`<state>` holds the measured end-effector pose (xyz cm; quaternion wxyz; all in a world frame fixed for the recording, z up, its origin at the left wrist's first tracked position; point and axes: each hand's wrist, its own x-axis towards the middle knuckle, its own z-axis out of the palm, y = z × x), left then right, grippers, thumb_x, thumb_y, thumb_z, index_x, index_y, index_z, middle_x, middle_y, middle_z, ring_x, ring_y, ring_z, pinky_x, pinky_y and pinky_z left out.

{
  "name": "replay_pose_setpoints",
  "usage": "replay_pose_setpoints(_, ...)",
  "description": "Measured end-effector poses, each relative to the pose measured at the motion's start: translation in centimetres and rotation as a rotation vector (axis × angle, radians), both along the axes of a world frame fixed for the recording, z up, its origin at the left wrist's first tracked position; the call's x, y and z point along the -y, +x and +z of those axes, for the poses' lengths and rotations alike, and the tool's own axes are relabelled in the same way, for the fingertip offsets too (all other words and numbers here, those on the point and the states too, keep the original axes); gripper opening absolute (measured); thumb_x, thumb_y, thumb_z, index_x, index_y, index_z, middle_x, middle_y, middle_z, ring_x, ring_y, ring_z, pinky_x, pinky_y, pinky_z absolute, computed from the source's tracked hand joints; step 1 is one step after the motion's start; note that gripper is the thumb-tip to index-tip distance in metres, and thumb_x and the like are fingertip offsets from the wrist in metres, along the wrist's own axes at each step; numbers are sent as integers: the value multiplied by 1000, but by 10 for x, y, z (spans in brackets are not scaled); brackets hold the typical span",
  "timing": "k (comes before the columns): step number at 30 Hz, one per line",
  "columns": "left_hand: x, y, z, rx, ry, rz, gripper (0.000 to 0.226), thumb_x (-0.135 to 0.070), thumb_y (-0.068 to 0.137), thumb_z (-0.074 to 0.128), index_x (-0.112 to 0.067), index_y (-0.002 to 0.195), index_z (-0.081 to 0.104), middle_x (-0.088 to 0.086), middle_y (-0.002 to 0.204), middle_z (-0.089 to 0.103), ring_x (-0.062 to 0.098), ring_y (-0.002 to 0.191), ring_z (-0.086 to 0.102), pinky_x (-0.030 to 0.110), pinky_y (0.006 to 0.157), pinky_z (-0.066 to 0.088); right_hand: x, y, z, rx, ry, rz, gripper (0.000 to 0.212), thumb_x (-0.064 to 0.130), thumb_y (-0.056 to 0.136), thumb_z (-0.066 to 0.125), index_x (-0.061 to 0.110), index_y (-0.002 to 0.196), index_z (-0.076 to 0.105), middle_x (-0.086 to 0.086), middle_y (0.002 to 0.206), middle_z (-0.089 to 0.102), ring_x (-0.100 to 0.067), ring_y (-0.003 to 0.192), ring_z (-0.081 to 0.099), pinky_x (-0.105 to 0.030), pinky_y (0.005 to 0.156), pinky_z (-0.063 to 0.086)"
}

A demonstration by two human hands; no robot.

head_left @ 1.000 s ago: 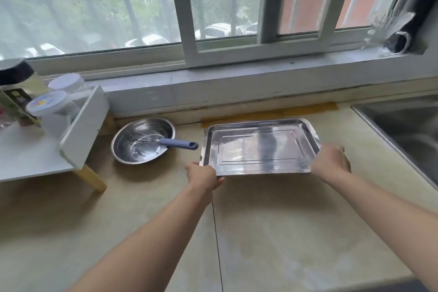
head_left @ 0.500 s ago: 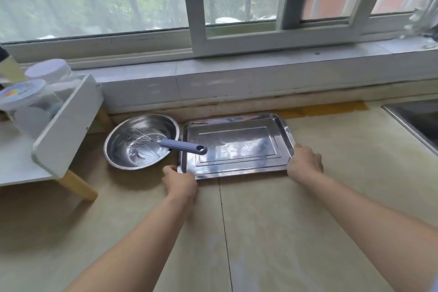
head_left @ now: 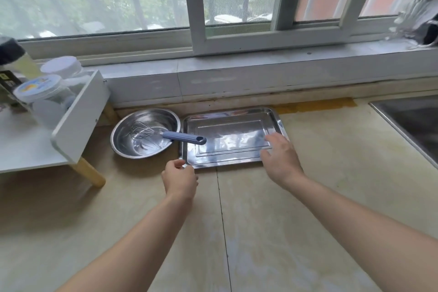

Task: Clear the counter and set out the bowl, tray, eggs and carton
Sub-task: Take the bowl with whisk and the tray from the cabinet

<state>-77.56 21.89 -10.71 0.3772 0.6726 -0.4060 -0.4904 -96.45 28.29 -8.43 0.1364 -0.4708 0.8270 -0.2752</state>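
Observation:
A steel tray point(head_left: 227, 114) lies flat on the counter against the back wall. To its left, touching it, sits a steel bowl point(head_left: 123, 147) holding a whisk point(head_left: 180, 137) whose blue handle reaches over the tray's left edge. My left hand point(head_left: 180, 179) hovers just off the tray's front left corner, fingers loosely curled, holding nothing. My right hand point(head_left: 280, 157) is spread open above the tray's front right part, not gripping it. No eggs or carton are in view.
A white wooden rack point(head_left: 78, 114) with jars point(head_left: 45, 87) and bottles stands at the left. A sink point(head_left: 412, 123) is set into the counter at the right. The window sill point(head_left: 260, 61) runs along the back.
The tray slid left until it met the bowl, under the whisk handle. Both hands have let go of the tray; the right hand has lifted and opened over it.

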Motion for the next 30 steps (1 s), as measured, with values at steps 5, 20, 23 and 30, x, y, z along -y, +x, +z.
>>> replay_pose_setpoints(5,-36,7,37,-21,-86,-54,16,-6,91,45,-14,103,52,16,122,50,16,68,56,23,54,46,-38,28,33,61,-105,88,36,12,91,48,7,127,52,-7,134,51,-24,127,43,-29,101,34)
replay_pose_setpoints(20,-311,103,90,13,-241,44,12,-11,93,46,-13,103,53,12,111,56,15,68,58,23,55,48,-297,120,94,108,-201,420,35,13,92,50,6,127,52,-7,136,48,-21,127,43,-31,107,36)
replay_pose_setpoints(23,-359,142,72,76,-201,123,10,-12,91,48,-16,99,54,12,113,54,18,69,60,26,58,50,-342,138,89,114,-165,486,35,13,93,49,7,127,52,-6,137,47,-19,128,42,-25,105,33)
replay_pose_setpoints(30,-417,258,37,312,-49,324,19,-17,87,54,-12,105,58,11,118,56,19,75,53,25,61,44,-386,203,76,167,-92,612,38,21,94,49,13,131,49,1,140,45,-14,131,40,-25,109,30)
